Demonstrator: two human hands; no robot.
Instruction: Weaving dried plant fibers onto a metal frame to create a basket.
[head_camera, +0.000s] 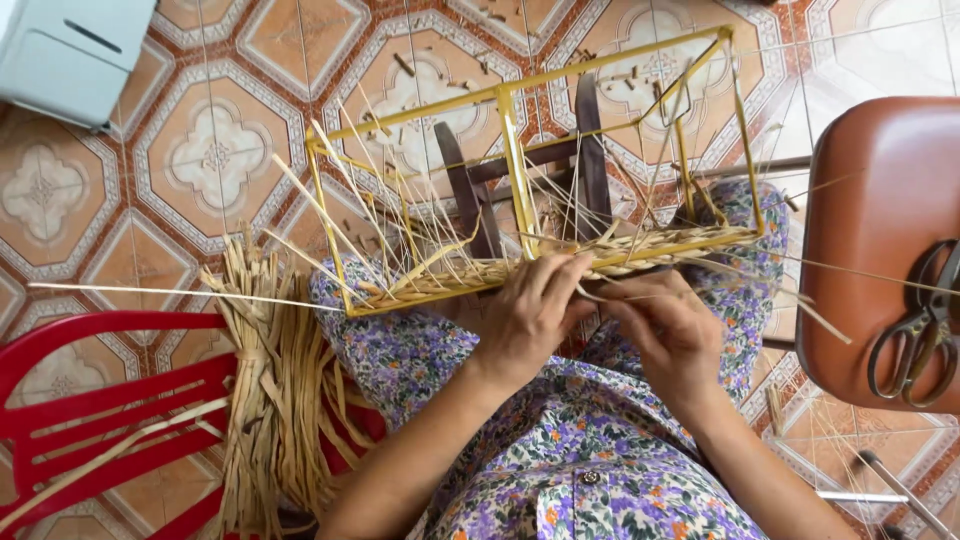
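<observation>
Left hand (530, 315), centre of frame: fingers curled over the near rail of the yellow wire frame (520, 150), pressing down on the woven band (560, 262) where the work is going on. Closed on the band and rail, not spread.

Right hand (668, 330), just right of it, the two nearly touching: fingertips drawn together, pinching a thin pale straw strip (610, 296) at the band's edge. Which strand exactly, cannot tell; the fingers hide the crossing.

Frame rests across the person's lap, on the floral dress (560, 460), open box shape, long side running left to right across the middle of the frame. A dark wooden stool (580, 160) shows through it, on the floor beyond.

Progress, judged: only a narrow plaited course runs along the near bottom rail, from the left corner to past the middle post. Many loose strip ends stick up and fan out to upper left and right, unwoven. Upper rails and far side are bare wire. Early stage; most of the walls remain.

Outward: bundle of dried straw strips (265, 390) hangs over a red plastic chair (90, 400), lower left. Brown seat (880, 240) at right edge carries a pair of scissors (920, 330). Patterned tile floor (200, 150) littered with short offcuts, upper centre. Pale grey box (65, 50), upper left corner.
</observation>
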